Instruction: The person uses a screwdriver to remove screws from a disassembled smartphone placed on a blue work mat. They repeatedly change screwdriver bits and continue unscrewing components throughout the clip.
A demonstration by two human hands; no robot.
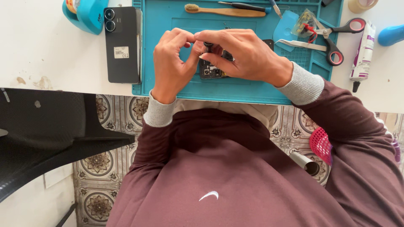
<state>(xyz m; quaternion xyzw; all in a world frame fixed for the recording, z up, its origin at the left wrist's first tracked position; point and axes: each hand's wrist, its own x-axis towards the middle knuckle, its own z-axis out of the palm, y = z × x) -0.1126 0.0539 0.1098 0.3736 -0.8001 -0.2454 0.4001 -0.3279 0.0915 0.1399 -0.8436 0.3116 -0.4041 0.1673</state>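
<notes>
Maroon sweatshirt [219, 168] in the foreground, grey cuffs drawn up to the table [50, 54] edge. Beyond the cuffs, left hand [170, 63] and right hand [244, 56] pressed together over a blue work mat [168, 21], fingertips touching. Both curled around a small dark knob-like part [208, 44], pinched above an opened phone [212, 69] lying flat on the mat directly under the palms; exact grip of each finger partly hidden.

Left of the left hand, a black phone back [122, 44], camera side up, straddling the mat edge. Beyond the hands, a wooden brush [225, 11]. Right of the right hand, tweezers [301, 43], red-handled scissors [336, 42] and a white tube [362, 52].

Likely risks, judged from this arrangement: slip of the pinched part out of crowded fingertips, with a drop onto the exposed circuitry or off the near mat edge to the tiled floor [101, 164]; sideways pressure from the right palm bending the open phone; a sleeve or wrist sweep knocking the scissors or tweezers; the phone back nudged off its half-supported perch.
</notes>
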